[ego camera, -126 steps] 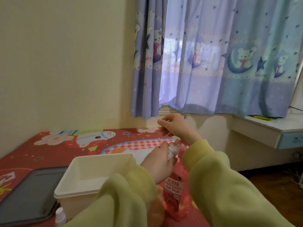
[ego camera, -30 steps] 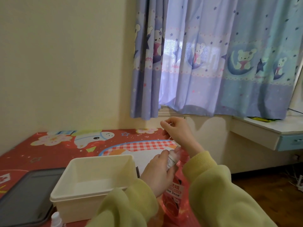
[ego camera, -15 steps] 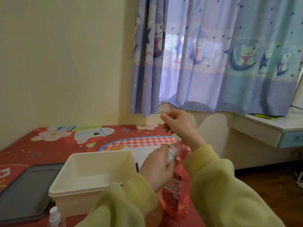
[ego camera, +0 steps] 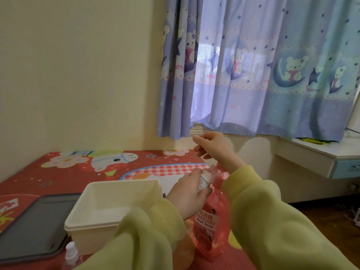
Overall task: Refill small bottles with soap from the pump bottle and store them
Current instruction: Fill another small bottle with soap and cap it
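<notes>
My left hand [ego camera: 187, 199] grips a small clear bottle with a white label [ego camera: 203, 182] and holds it tilted against the neck of the pink pump bottle [ego camera: 211, 227], which stands on the red mat. My right hand [ego camera: 212, 148] hovers just above the pump bottle's top, its wrist over the neck and its fingers loosely curled. The pump head is hidden behind my hands. I cannot tell whether the right fingers pinch anything. Another small bottle with a white cap [ego camera: 71, 252] stands at the bottom edge.
A white plastic bin [ego camera: 91, 227] sits left of my hands, with a grey lid [ego camera: 33, 221] beside it on the red cartoon mat [ego camera: 58, 172]. A wall is behind, curtains hang at the upper right, and a white desk with a blue drawer [ego camera: 319, 158] is to the right.
Both hands stay at the pump bottle with the small bottle held at its neck. Only the view has shifted slightly.
</notes>
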